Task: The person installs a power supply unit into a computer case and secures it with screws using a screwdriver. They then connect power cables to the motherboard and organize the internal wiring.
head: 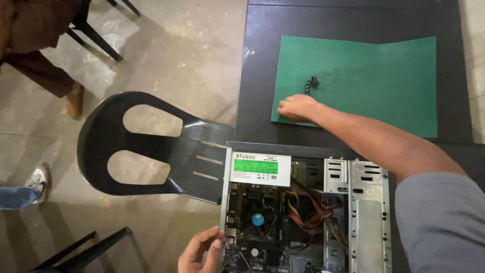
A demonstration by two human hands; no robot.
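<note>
The right hand [298, 107] reaches to the middle of the frame and rests on the left edge of a green mat [374, 81]. Its fingers are curled under, and I cannot tell if the grip holds anything. A small black cable piece [311, 84] lies on the mat just above that hand. The mat sits on a dark surface [257, 76]. At the bottom of the frame, the left hand [201, 251] touches the left edge of an open computer case [303, 212], its grip loose. A black chair [151, 144] stands to the left.

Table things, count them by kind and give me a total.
Green mat: 1
Open computer case: 1
Short black cable on the mat: 1
Hands: 2, right hand on the mat, left hand at the case edge
Total: 5
</note>
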